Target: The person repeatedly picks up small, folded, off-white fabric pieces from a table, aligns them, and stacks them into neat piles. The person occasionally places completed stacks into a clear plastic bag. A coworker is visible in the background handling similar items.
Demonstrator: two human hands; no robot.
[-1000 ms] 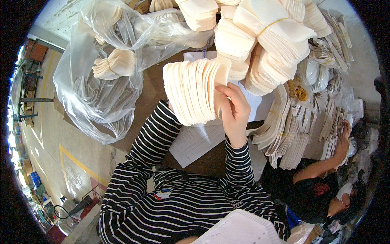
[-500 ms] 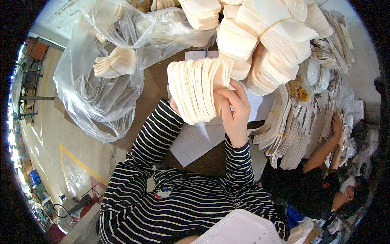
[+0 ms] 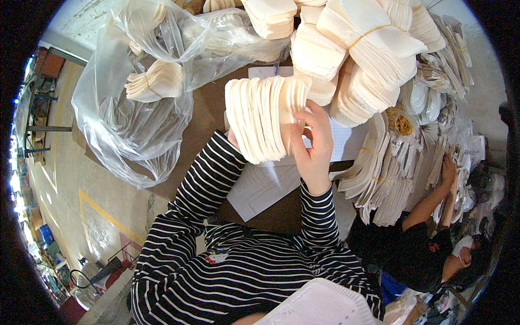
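A thick stack of cream, soft-looking pads (image 3: pixel 257 122) is held up over the table, its edges fanned toward me. My left hand (image 3: pixel 233 139) supports it from behind and below; only a sliver of that hand shows beside the striped cuff, and its fingers are hidden. My right hand (image 3: pixel 315 138) is at the stack's right end, thumb and forefinger closed on the edge of the pads there. Just beyond lie banded bundles of similar cream pads (image 3: pixel 374 40). Beneath the stack are a printed sheet (image 3: pixel 264 189) and squared paper (image 3: pixel 342 142).
A clear plastic bag (image 3: pixel 130 138) with a cream bundle (image 3: pixel 156 81) spreads over the table's left. Greyish banded bundles (image 3: pixel 374 173) and yellow rubber bands (image 3: pixel 400 124) lie to the right. Another person's arm (image 3: pixel 433 197) reaches in there.
My right thumb and forefinger have shifted slightly along the stack's right end and come together on the pads' edges, the fingers more curled. The stack stays nearly in place.
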